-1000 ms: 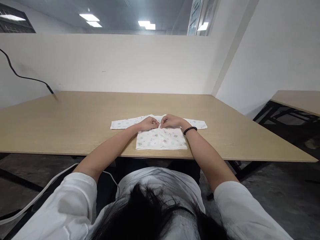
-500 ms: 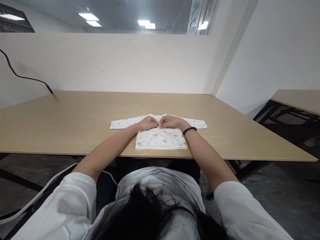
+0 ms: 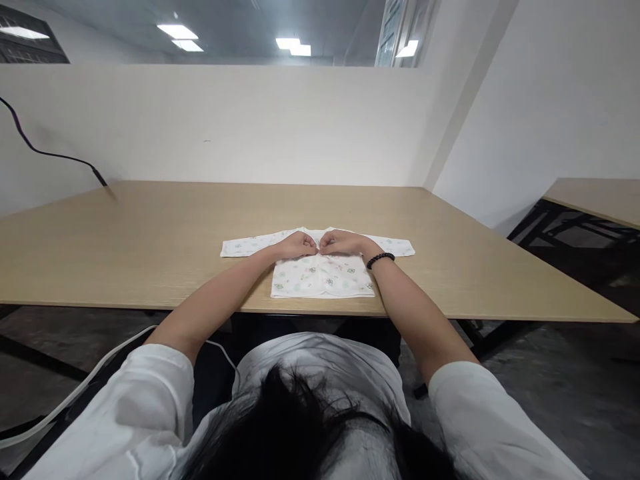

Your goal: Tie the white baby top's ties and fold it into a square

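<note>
A white baby top (image 3: 320,279) with a small pastel print lies flat on the wooden table (image 3: 140,253), its sleeves spread to both sides. My left hand (image 3: 297,245) and my right hand (image 3: 344,243) rest knuckle to knuckle at its neck, fingers curled and pinching the fabric there. They hide the collar area. The lower body of the top lies folded toward me near the table's front edge. A black beaded bracelet (image 3: 380,260) circles my right wrist.
A low white wall runs behind the table, with a black cable (image 3: 50,155) draped over it at the left. Another table (image 3: 595,199) on a black frame stands at the right. A white cable (image 3: 85,393) runs below the table by my left arm.
My hands have closed in slightly at the neck of the top, fingers curled tighter. The top has barely moved.
</note>
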Demonstrator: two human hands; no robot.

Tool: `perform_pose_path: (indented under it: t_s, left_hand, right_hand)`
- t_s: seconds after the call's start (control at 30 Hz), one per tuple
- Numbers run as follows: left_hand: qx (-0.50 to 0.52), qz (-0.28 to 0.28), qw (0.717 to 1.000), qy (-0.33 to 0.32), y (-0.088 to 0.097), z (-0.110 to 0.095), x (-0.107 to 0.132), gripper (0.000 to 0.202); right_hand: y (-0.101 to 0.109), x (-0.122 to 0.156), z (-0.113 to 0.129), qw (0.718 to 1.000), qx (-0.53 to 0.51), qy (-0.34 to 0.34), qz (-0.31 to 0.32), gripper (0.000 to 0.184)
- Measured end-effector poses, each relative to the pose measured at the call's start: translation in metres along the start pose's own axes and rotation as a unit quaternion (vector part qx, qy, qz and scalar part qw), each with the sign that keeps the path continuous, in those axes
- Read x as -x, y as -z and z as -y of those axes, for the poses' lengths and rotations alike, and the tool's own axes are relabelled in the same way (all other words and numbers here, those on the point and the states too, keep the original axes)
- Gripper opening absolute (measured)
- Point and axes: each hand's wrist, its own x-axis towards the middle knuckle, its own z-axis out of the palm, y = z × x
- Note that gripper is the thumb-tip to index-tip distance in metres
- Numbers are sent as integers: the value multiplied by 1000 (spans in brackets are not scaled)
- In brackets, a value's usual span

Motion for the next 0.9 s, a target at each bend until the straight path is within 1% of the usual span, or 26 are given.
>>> perform_pose_path:
  t_s: [0.13, 0.27, 0.43, 0.67, 0.9]
  left_hand:
    - [3, 6, 1000, -5, 2, 5, -2, 15]
    - [6, 15, 1000, -12, 5, 9, -5, 19]
    - [15, 22, 999, -22, 5, 11, -5, 20]
    - [11, 24, 1000, -15, 6, 11, -5, 17]
    - [13, 24, 999, -30, 5, 11, -5, 17]
  right_hand:
    - [0, -1, -3, 999, 16, 40, -4, 14]
    - [-1, -3, -7, 999, 21, 39, -9, 12]
    - [-1, -3, -8, 999, 23, 43, -17, 13]
    - [-2, -4, -8, 997, 26, 40, -66, 21]
    - [-3, -6, -9, 997, 26, 61, -50, 17]
